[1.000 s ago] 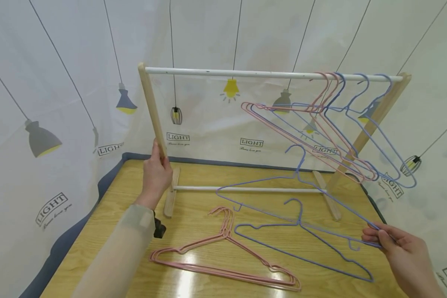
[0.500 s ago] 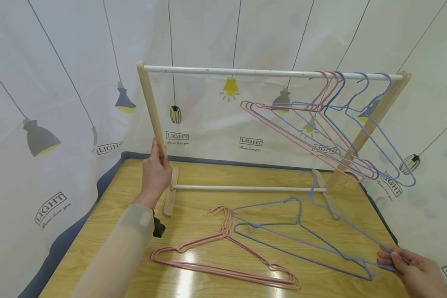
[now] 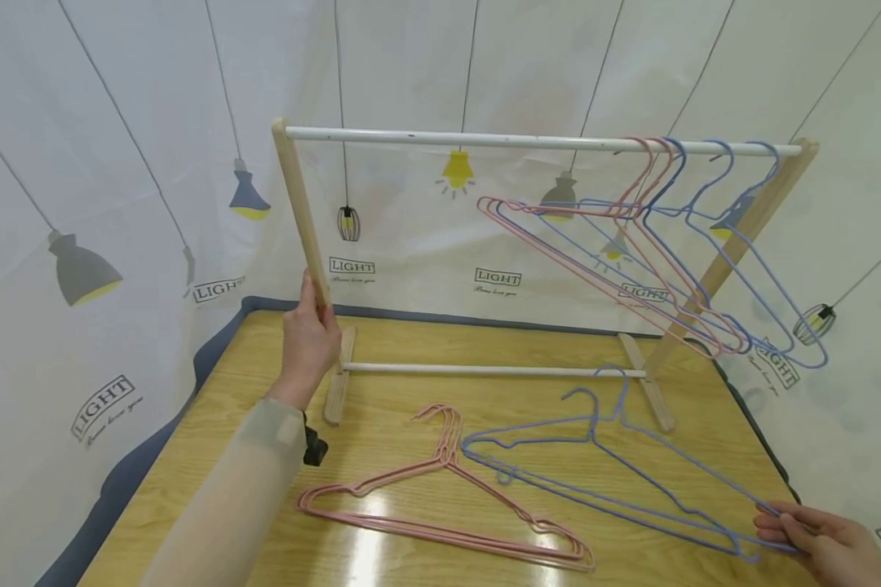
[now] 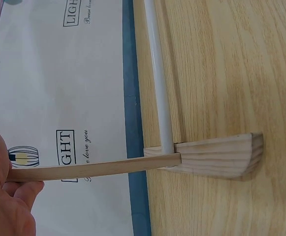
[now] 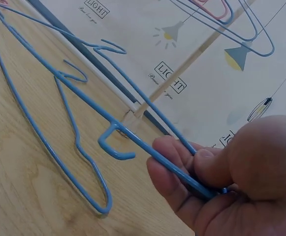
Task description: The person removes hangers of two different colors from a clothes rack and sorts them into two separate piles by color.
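Note:
My left hand (image 3: 310, 346) grips the left wooden post (image 3: 303, 216) of a small clothes rack; the left wrist view shows thumb and fingers on either side of that post (image 4: 93, 169). At the lower right, my right hand (image 3: 825, 534) pinches the right end of a blue hanger (image 3: 693, 456), which has small hooks on its bottom bar. This hanger is low over the table, overlapping a second blue hanger (image 3: 635, 470) that lies there. In the right wrist view the held hanger (image 5: 147, 147) passes between thumb and fingers.
Several pink hangers (image 3: 448, 534) lie stacked at the front of the wooden table (image 3: 213, 456). Pink and blue hangers (image 3: 734, 244) hang at the right end of the white top rail (image 3: 440, 139). A printed cloth (image 3: 411, 236) backs the table.
My right hand has moved down and to the right, lowering the blue hanger from in front of the rack to over the other blue one. The left hand stays on the post.

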The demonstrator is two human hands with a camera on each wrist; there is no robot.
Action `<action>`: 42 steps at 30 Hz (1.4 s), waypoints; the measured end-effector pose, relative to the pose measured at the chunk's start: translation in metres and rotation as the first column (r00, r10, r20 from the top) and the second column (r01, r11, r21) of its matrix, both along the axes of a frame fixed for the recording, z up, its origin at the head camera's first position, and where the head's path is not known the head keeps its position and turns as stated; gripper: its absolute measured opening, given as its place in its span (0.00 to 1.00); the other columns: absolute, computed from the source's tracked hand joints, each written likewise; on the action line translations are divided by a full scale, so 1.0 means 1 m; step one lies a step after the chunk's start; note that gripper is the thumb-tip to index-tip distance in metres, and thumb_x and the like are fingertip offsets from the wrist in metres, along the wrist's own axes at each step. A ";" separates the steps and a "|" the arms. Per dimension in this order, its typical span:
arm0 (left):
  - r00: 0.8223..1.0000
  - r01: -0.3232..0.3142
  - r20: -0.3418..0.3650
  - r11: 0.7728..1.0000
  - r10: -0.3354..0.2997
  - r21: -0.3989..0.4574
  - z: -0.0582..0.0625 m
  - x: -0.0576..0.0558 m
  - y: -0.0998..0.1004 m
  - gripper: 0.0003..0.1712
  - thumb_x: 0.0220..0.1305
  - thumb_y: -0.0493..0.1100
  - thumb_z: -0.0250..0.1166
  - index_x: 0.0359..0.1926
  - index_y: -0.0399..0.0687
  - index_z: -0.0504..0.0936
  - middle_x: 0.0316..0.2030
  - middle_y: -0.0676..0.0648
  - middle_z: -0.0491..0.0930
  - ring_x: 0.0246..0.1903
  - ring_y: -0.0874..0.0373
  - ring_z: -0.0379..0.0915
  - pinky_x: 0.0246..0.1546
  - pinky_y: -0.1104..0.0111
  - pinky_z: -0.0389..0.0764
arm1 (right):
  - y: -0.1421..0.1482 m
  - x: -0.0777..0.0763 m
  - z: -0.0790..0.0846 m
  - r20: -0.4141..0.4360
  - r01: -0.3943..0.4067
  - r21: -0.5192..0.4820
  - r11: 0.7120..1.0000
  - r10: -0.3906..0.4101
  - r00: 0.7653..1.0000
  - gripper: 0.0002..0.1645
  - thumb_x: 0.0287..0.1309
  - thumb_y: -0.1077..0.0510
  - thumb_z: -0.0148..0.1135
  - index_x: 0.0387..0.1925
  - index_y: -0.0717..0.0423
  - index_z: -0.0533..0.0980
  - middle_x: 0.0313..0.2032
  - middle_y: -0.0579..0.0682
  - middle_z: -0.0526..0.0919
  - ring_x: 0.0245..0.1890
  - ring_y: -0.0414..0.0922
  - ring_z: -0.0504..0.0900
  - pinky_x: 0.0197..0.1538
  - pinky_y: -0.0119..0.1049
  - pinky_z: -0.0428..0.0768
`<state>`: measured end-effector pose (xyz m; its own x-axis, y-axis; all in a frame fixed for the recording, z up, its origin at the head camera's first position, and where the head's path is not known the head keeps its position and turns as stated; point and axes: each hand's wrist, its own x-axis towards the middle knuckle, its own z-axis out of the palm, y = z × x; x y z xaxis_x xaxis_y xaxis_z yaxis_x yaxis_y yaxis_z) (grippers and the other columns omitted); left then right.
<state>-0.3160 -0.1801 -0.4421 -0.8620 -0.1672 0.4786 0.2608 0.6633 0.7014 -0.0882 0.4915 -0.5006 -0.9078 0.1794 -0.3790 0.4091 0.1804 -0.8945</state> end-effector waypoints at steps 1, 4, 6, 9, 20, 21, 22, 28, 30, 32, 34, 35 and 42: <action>1.000 -0.001 -0.002 1.000 0.001 0.000 0.000 0.000 0.000 0.38 0.77 0.30 0.56 0.81 0.58 0.58 0.43 0.29 0.84 0.32 0.40 0.83 0.30 0.51 0.83 | 0.000 0.000 -0.001 0.010 -0.011 0.005 1.000 0.011 1.000 0.19 0.81 0.71 0.44 0.57 0.88 0.72 0.39 0.54 0.90 0.39 0.45 0.91 0.48 0.42 0.87; 1.000 -0.003 -0.009 1.000 0.003 0.002 0.001 0.000 0.000 0.38 0.76 0.30 0.56 0.80 0.56 0.59 0.43 0.29 0.84 0.32 0.40 0.83 0.30 0.51 0.83 | -0.003 -0.003 -0.002 0.030 -0.067 0.075 0.995 0.064 0.997 0.22 0.82 0.70 0.45 0.64 0.89 0.66 0.44 0.60 0.89 0.41 0.44 0.90 0.50 0.43 0.86; 1.000 0.000 -0.010 1.000 0.000 0.006 0.001 -0.001 0.000 0.37 0.76 0.30 0.56 0.80 0.55 0.59 0.44 0.28 0.84 0.32 0.40 0.83 0.30 0.51 0.83 | -0.006 -0.004 -0.003 0.019 -0.103 0.177 0.979 0.101 0.995 0.24 0.83 0.68 0.45 0.67 0.88 0.63 0.46 0.64 0.89 0.41 0.41 0.90 0.49 0.41 0.87; 1.000 0.001 -0.005 1.000 -0.001 0.010 0.001 0.000 0.000 0.37 0.76 0.30 0.56 0.80 0.56 0.59 0.44 0.29 0.84 0.33 0.40 0.83 0.30 0.51 0.83 | -0.012 -0.004 -0.003 -0.062 -0.122 0.349 0.929 0.152 0.986 0.25 0.84 0.65 0.45 0.67 0.87 0.63 0.49 0.67 0.87 0.39 0.35 0.89 0.46 0.38 0.87; 1.000 0.006 0.009 1.000 -0.006 0.021 0.000 0.002 0.000 0.39 0.78 0.31 0.56 0.82 0.58 0.56 0.46 0.28 0.83 0.36 0.39 0.84 0.33 0.49 0.85 | -0.041 -0.012 0.020 -0.260 0.051 0.424 0.904 0.067 0.963 0.26 0.83 0.58 0.53 0.64 0.80 0.73 0.43 0.50 0.92 0.37 0.29 0.87 0.41 0.31 0.86; 1.000 0.004 0.009 1.000 -0.005 0.019 0.000 0.002 0.000 0.40 0.77 0.31 0.56 0.83 0.58 0.56 0.46 0.27 0.83 0.36 0.38 0.84 0.33 0.49 0.85 | -0.043 -0.014 0.023 -0.286 0.054 0.392 0.918 0.066 0.956 0.25 0.82 0.58 0.54 0.63 0.78 0.75 0.43 0.46 0.92 0.38 0.29 0.87 0.41 0.31 0.86; 1.000 0.004 0.008 1.000 -0.004 0.016 0.000 0.002 0.000 0.40 0.78 0.31 0.56 0.83 0.58 0.55 0.46 0.27 0.83 0.36 0.38 0.84 0.33 0.49 0.85 | -0.045 -0.016 0.027 -0.315 0.052 0.363 0.930 0.070 0.947 0.24 0.81 0.58 0.56 0.62 0.76 0.76 0.43 0.44 0.91 0.39 0.30 0.88 0.42 0.31 0.86; 1.000 0.000 -0.001 1.000 0.000 0.008 -0.001 0.002 0.001 0.39 0.77 0.31 0.56 0.83 0.56 0.55 0.45 0.27 0.84 0.34 0.38 0.84 0.32 0.49 0.84 | -0.062 -0.034 0.053 -0.554 0.013 0.094 0.995 0.041 0.831 0.15 0.76 0.65 0.61 0.59 0.64 0.83 0.46 0.44 0.91 0.43 0.36 0.90 0.44 0.30 0.85; 1.000 -0.005 -0.006 1.000 0.005 0.006 -0.001 0.002 0.000 0.39 0.77 0.30 0.56 0.82 0.55 0.56 0.44 0.28 0.84 0.34 0.38 0.84 0.32 0.49 0.84 | -0.069 -0.043 0.062 -0.609 -0.011 -0.023 1.000 -0.006 0.793 0.17 0.73 0.69 0.62 0.60 0.64 0.83 0.47 0.46 0.91 0.43 0.38 0.90 0.44 0.30 0.84; 1.000 -0.009 -0.008 1.000 0.009 0.005 -0.001 0.003 0.000 0.39 0.77 0.30 0.56 0.82 0.54 0.57 0.43 0.28 0.84 0.34 0.38 0.84 0.31 0.49 0.84 | -0.076 -0.051 0.072 -0.637 -0.015 -0.087 0.996 -0.044 0.770 0.19 0.71 0.71 0.63 0.61 0.66 0.82 0.48 0.47 0.91 0.44 0.39 0.90 0.46 0.30 0.84; 1.000 -0.009 -0.008 1.000 0.009 0.004 -0.001 0.003 0.000 0.38 0.77 0.30 0.56 0.82 0.54 0.57 0.43 0.28 0.84 0.34 0.38 0.84 0.31 0.49 0.84 | -0.082 -0.058 0.080 -0.653 -0.007 -0.128 0.992 -0.079 0.753 0.20 0.69 0.72 0.65 0.61 0.66 0.82 0.48 0.48 0.91 0.44 0.39 0.90 0.46 0.30 0.84; 1.000 -0.007 -0.007 1.000 0.007 0.005 -0.001 0.003 0.001 0.38 0.77 0.30 0.56 0.81 0.54 0.57 0.43 0.28 0.84 0.34 0.38 0.84 0.31 0.49 0.84 | -0.084 -0.061 0.083 -0.662 -0.002 -0.144 0.990 -0.095 0.744 0.21 0.68 0.73 0.65 0.61 0.66 0.82 0.48 0.48 0.91 0.44 0.39 0.90 0.46 0.30 0.84; 1.000 -0.001 -0.011 1.000 0.001 0.003 -0.001 0.001 0.001 0.39 0.77 0.30 0.56 0.82 0.53 0.56 0.44 0.28 0.84 0.35 0.38 0.84 0.33 0.48 0.84 | -0.101 -0.075 0.095 -0.688 -0.103 -0.338 0.936 -0.171 0.705 0.23 0.64 0.81 0.62 0.57 0.66 0.84 0.47 0.56 0.90 0.45 0.45 0.91 0.49 0.35 0.82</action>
